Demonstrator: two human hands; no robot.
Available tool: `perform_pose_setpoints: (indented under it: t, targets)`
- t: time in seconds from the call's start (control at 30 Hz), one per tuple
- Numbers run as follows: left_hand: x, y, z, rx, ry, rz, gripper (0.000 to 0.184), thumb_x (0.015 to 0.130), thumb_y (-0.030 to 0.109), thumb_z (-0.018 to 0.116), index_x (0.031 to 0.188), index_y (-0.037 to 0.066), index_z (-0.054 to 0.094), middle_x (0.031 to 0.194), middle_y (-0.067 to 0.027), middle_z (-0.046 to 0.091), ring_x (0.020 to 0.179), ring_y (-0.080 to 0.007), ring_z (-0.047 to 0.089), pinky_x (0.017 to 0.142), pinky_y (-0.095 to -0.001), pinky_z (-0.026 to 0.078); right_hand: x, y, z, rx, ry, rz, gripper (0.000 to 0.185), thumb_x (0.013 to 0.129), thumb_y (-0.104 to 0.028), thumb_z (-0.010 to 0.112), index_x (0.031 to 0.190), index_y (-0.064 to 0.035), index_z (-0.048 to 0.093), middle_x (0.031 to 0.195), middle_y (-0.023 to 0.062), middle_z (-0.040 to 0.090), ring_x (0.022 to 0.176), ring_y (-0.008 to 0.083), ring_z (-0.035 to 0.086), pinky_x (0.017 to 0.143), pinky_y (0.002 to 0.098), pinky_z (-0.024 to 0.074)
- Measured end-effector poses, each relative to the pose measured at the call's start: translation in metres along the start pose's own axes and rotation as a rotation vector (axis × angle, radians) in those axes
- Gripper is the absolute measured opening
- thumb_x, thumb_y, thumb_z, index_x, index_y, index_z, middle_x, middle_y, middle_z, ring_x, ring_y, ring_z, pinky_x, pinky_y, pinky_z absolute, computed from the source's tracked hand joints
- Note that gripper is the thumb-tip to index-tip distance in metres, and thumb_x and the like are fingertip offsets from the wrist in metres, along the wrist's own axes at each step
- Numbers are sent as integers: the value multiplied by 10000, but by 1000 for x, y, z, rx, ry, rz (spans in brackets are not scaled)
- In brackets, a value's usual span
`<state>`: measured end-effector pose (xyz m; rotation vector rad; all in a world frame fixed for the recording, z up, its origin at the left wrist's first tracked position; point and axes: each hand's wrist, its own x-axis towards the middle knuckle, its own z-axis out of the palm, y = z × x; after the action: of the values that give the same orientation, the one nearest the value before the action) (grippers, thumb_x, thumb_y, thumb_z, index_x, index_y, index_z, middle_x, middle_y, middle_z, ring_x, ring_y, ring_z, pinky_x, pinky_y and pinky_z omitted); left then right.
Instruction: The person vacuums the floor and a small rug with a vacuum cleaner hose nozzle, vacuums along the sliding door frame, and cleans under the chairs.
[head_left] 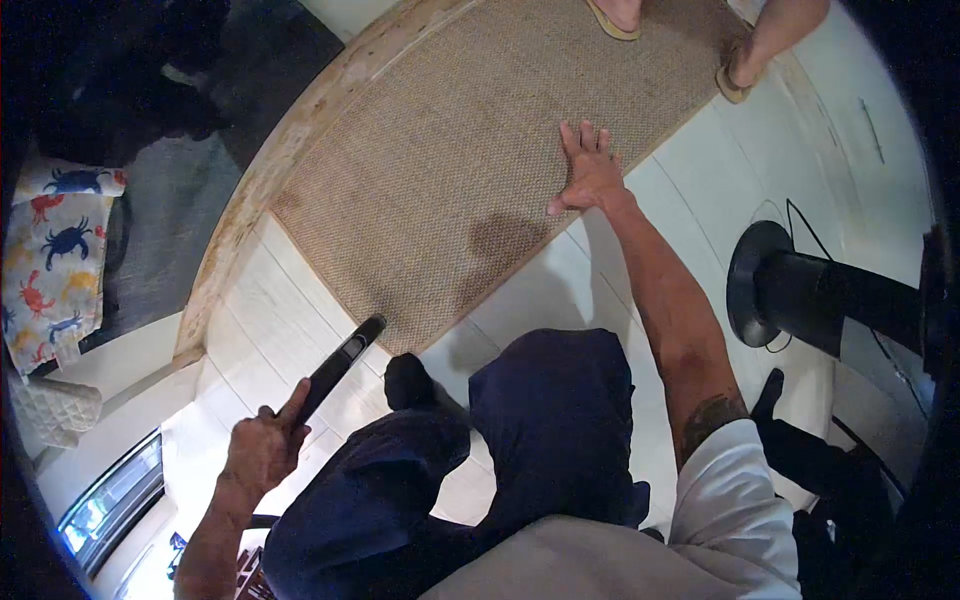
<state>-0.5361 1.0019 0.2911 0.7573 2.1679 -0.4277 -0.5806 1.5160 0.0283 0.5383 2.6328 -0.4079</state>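
No text, label, brand, number or sign can be read. At eight o'clock, the long black tool (340,366) shows a glossy patch near its far end, too small to tell whether it bears lettering. At nine o'clock, the cloth (66,245) carries printed blue and red crabs, its print showing pictures only. At four o'clock, a dark marking (712,416) on the right arm (672,285) is too unclear to read.

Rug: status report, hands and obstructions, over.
Left hand gripping black tool, tip by near corner of rug. Right hand open over it, touch unclear. Another person's feet at its far end.
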Motion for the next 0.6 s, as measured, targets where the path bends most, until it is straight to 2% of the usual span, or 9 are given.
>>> perform_pose_setpoints:
  t: [0.07,0.13,0.27,0.33,0.4,0.43,0.5,0.53,0.6]
  targets:
    - [1,4,-25,-1,7,27,777,908,281,690,1571,193,296,714,-221,630,608,-372,647,580,-485,534,4,10,11,-28,19,-15,1511,412,-408,985,1613,-255,82,1679,148,78,1525,449,76,1171,673,212]
    - [-15,-8,-17,-9,-36,-24,803,900,265,699,1578,193,276,721,-227,634,616,-386,647,590,-500,530,7,17,16,-45,33,-25,1516,408,-409,985,1614,-235,83,1677,156,79,1527,442,70,1178,667,212]
    - [-85,-89,37,76,-103,-289,856,894,226,696,1598,203,209,728,-236,640,628,-410,647,598,-521,520,2,8,8,-46,16,-27,1510,411,-366,987,1613,-217,85,1675,152,92,1525,445,80,1183,654,219]
    - [-88,-88,19,10,49,-382,855,877,135,688,1599,199,234,757,-262,644,650,-404,646,618,-503,515,2,15,11,-54,-12,-15,1508,412,-351,986,1612,-212,84,1676,147,97,1525,444,83,1183,655,220]
    - [-41,-45,-16,-218,264,-178,818,878,99,682,1585,190,280,781,-257,647,696,-411,650,666,-489,527,15,15,11,-88,-19,-54,1485,423,-323,983,1611,-239,95,1678,133,97,1523,441,98,1188,646,231]
    - [-7,-15,-38,-366,257,-67,804,878,86,685,1575,201,303,795,-245,652,753,-421,661,718,-488,536,11,7,1,-92,-8,-63,1485,423,-323,983,1611,-239,95,1678,133,97,1523,441,98,1188,646,231]
    - [67,35,-60,-363,209,133,763,915,190,682,1574,242,300,801,-263,659,756,-433,673,740,-513,542,-5,5,-10,-146,-33,-11,1384,468,-295,957,1602,-294,164,1678,97,140,1522,441,118,1136,691,282]
    - [102,68,-83,-301,49,142,761,940,226,648,1588,215,249,893,-267,679,824,-458,668,791,-519,532,-8,9,-8,-152,-46,-4,1384,468,-295,957,1602,-294,164,1678,97,140,1522,441,118,1136,691,282]
    - [158,108,-88,-360,122,318,750,956,296,626,1590,218,234,816,-258,660,756,-450,660,732,-528,531,-2,14,-2,-148,-23,-47,1393,467,-292,964,1600,-337,154,1681,76,139,1520,436,134,1120,702,304]
